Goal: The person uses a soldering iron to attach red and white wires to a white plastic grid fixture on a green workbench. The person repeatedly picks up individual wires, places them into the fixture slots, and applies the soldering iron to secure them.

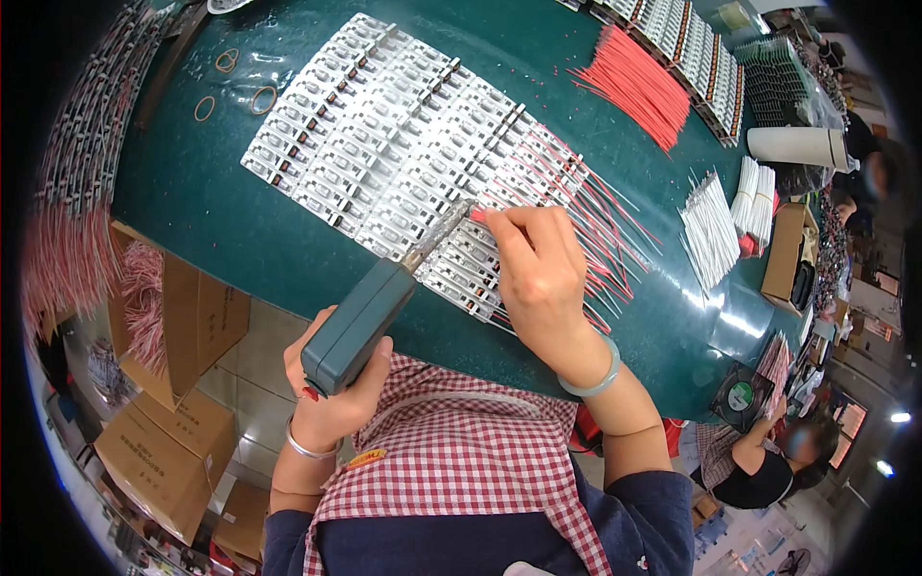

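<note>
Gripping the boxy dark-green tool (357,326), your left hand (351,403) curls round it | your right hand (543,276) pinches thin red wire (478,216) beside its metal tip (438,235), apparently for steadiness

Markings are listed by clock position about the centre of the view. At 8 o'clock, a closed carton (165,463) bears dark printed characters in short, slanting rows. At 9 o'clock, an open carton (213,317) shows fainter dark print on its side. At 7 o'clock, the checked apron (461,453) carries a yellow patch (366,459) with red lettering. Near 4 o'clock, a black item (757,386) bears a round green label (740,396); its print is too small to read.
</note>
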A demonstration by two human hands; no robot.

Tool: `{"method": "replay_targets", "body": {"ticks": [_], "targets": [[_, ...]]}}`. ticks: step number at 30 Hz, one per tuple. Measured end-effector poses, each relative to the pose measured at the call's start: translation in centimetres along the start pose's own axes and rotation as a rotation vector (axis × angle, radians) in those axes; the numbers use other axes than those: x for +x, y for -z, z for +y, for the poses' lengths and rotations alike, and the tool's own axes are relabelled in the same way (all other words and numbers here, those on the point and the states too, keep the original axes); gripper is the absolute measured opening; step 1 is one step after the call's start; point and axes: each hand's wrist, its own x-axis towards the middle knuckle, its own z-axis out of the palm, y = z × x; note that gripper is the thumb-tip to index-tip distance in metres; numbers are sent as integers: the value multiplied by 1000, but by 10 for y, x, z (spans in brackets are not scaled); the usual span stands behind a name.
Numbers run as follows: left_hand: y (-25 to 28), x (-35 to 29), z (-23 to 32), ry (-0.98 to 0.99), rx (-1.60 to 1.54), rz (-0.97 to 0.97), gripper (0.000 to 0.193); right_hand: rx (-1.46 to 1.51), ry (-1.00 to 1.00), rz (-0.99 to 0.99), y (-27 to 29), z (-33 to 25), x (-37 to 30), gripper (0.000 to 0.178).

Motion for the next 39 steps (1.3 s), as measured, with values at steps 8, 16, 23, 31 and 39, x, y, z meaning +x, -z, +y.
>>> {"method": "replay_targets", "body": {"ticks": [8,16,23,31,39], "targets": [[3,0,2,15,38,-30,18,-30,16,0,-2,0,1,31],[2,-11,-8,-28,12,116,22,-40,12,-4,-2,0,0,30],[4,-18,-10,-4,7,115,25,11,19,46,-4,-1,-2,32],[7,-20,-11,31,12,59,22,55,8,48,-6,-8,-8,32],[7,-16,-5,16,9,18,22,32,2,22,-6,-10,-7,30]]}}
